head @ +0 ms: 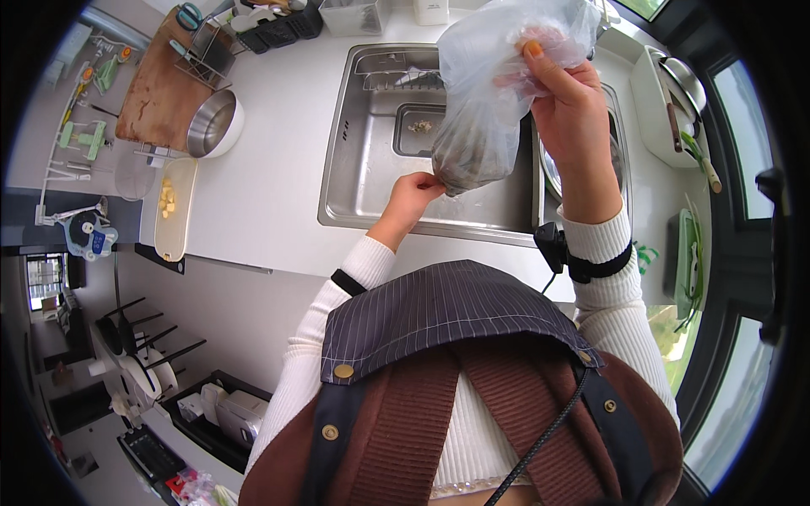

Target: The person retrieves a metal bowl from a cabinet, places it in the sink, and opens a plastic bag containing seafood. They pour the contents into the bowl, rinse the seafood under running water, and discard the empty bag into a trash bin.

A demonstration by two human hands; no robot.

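Observation:
My right hand (566, 104) grips the upper part of a translucent plastic bag (484, 95), raised above the stainless steel sink (373, 171). Some dark, greyish-brown contents (471, 164) sag in the bottom of the bag; the plastic blurs what they are. With its fingertips, my left hand (411, 196) pinches the bag's lower corner. Small food scraps (420, 126) lie on the recessed drain cover (421, 142) in the basin. A wire rack (402, 79) at the sink's far side is partly hidden by the bag.
To the left are a metal pot (215, 123), a wooden cutting board (155, 88) and a tray (177, 234) with pale yellow pieces (167, 197). At the right, a white bin (658, 120) holds cookware, and spring onions (698, 253) lie by a green tray (682, 272). A metal bowl (552, 164) is partly hidden behind my right arm.

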